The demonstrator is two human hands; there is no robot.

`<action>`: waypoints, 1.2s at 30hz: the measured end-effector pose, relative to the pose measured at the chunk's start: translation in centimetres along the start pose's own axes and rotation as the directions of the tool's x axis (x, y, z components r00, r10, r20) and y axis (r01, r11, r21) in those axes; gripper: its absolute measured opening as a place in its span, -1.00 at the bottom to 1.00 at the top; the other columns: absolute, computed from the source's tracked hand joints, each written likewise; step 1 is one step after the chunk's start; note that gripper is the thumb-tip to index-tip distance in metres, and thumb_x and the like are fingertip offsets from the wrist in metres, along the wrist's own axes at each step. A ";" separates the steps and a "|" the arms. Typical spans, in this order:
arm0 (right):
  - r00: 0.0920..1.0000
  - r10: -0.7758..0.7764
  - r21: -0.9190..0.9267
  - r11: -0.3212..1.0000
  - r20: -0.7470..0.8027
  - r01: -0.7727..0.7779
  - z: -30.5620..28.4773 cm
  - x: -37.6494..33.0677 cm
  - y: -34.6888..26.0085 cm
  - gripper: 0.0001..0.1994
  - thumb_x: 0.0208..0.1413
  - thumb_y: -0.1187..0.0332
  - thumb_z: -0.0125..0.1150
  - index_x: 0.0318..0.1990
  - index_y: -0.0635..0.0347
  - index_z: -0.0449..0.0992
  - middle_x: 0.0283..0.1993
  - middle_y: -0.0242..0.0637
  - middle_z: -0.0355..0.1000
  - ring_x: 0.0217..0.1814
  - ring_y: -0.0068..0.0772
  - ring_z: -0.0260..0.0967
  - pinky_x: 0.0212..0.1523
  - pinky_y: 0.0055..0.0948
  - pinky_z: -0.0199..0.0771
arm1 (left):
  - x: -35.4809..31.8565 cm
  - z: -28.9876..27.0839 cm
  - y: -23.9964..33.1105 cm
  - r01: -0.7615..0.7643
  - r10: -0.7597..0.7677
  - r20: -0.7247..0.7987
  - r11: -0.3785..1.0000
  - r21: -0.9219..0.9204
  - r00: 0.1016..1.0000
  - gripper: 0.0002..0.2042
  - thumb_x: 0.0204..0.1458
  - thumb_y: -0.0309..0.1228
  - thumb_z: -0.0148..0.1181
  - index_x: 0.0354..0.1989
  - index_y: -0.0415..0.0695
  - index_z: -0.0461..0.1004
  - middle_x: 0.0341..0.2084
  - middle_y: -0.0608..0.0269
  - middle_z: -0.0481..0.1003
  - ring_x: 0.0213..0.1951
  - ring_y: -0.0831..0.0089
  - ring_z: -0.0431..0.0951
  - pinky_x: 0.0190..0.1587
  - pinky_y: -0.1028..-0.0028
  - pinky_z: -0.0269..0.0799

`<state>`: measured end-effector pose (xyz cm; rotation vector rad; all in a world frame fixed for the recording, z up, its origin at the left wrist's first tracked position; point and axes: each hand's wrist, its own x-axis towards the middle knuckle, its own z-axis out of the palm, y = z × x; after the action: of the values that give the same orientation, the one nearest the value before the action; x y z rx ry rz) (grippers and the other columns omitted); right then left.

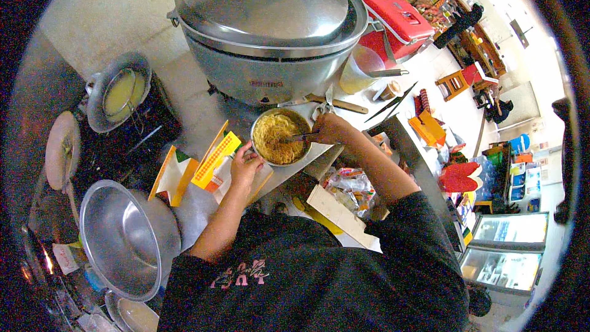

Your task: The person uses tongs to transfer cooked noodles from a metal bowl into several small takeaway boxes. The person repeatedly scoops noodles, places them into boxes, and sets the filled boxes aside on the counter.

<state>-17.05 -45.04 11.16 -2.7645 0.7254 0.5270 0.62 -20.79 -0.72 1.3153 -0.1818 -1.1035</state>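
A round metal bowl [284, 109] of yellow, stringy food [274, 133], possibly noodles, is in front of me near the counter's edge. My left hand [247, 163] grips the bowl's lower left side, thumb and fingers at the rim. In my closed right hand [327, 129] is the handle of a utensil [297, 138]; its working end is down in the food, so its kind is hidden. Just beyond the right hand lies a wooden-handled knife [345, 105]. Open yellow and orange cardboard boxes [216, 161] stand beside my left hand.
A big lidded metal cooker [270, 67] stands behind the bowl. On the left are a pan of pale liquid [123, 95] and a large metal basin [123, 233]. A plastic jug [361, 71] and red cooler [396, 21] sit at the back right. Below, packets fill an open carton [350, 187].
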 end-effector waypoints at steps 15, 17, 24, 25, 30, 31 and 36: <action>0.953 0.277 0.809 0.528 0.126 -0.260 7.1 -8.7 2.1 -0.61 0.20 0.05 0.23 -0.39 0.26 0.60 -0.57 -0.50 0.40 -0.58 -0.67 0.28 -0.54 -0.57 0.32 | -0.6 -0.5 2.0 0.149 -0.157 0.096 0.986 0.079 0.983 -0.44 0.18 -0.47 0.00 0.39 0.15 0.17 -0.14 0.31 0.48 -0.24 0.45 0.60 -0.24 0.41 0.49; 0.955 0.296 0.846 0.504 0.020 -0.174 5.8 -10.1 1.4 -0.61 0.21 0.06 0.23 -0.39 0.26 0.60 -0.56 -0.50 0.42 -0.57 -0.68 0.27 -0.54 -0.55 0.29 | -0.7 -0.5 2.0 0.202 -0.209 0.077 0.975 0.087 0.975 -0.44 0.17 -0.45 0.01 0.39 0.18 0.17 -0.14 0.30 0.48 -0.25 0.45 0.60 -0.23 0.39 0.50; 0.929 0.365 0.682 0.694 -0.054 -0.233 -4.5 -12.7 -1.2 -0.64 0.16 0.09 0.25 -0.41 0.25 0.61 -0.59 -0.33 0.47 -0.56 -0.51 0.36 -0.46 -0.39 0.40 | -1.3 0.5 0.9 0.128 -0.130 0.047 0.991 0.042 0.990 -0.42 0.12 -0.45 0.07 0.37 0.18 0.19 -0.20 0.29 0.50 -0.28 0.47 0.59 -0.21 0.38 0.55; 0.921 0.385 0.657 0.711 -0.065 -0.251 -5.7 -13.0 -1.6 -0.66 0.15 0.10 0.26 -0.39 0.25 0.61 -0.61 -0.32 0.45 -0.58 -0.51 0.35 -0.48 -0.39 0.38 | -1.2 0.6 0.7 0.140 -0.141 0.037 0.990 0.027 0.989 -0.42 0.13 -0.46 0.07 0.37 0.18 0.19 -0.20 0.29 0.50 -0.28 0.47 0.58 -0.21 0.38 0.56; 0.930 0.339 0.214 0.928 -0.145 -0.305 -6.3 -11.0 -5.1 -0.61 0.08 0.00 0.26 -0.34 0.20 0.61 -0.48 -0.03 0.52 -0.44 -0.02 0.50 -0.33 -0.15 0.49 | -1.1 0.9 -0.5 0.150 -0.148 0.042 0.988 -0.042 0.988 -0.44 0.15 -0.48 0.02 0.36 0.16 0.19 -0.20 0.28 0.50 -0.29 0.48 0.58 -0.23 0.39 0.57; 0.946 0.285 0.133 0.955 -0.153 -0.266 -5.3 -9.9 -6.5 -0.58 0.08 -0.06 0.25 -0.36 0.19 0.60 -0.43 -0.04 0.54 -0.33 -0.01 0.54 -0.28 -0.12 0.52 | -1.1 1.1 -0.7 0.149 -0.146 0.044 0.985 -0.084 0.988 -0.45 0.15 -0.48 0.01 0.36 0.15 0.20 -0.21 0.29 0.51 -0.30 0.48 0.57 -0.23 0.39 0.57; 0.951 0.264 -0.259 0.919 -0.159 -0.299 -6.2 -8.4 -10.8 -0.58 0.01 -0.13 0.26 -0.36 0.07 0.63 -0.37 -0.17 0.56 -0.26 -0.10 0.57 -0.27 -0.11 0.55 | -0.7 0.8 -0.7 0.085 -0.080 0.072 0.994 -0.066 0.994 -0.50 0.17 -0.47 0.01 0.32 0.12 0.27 -0.28 0.33 0.53 -0.31 0.51 0.56 -0.27 0.45 0.54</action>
<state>-16.61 -34.19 21.54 -2.9902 1.1760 0.5575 -0.68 -20.76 -0.71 1.2326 -0.1407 -1.2164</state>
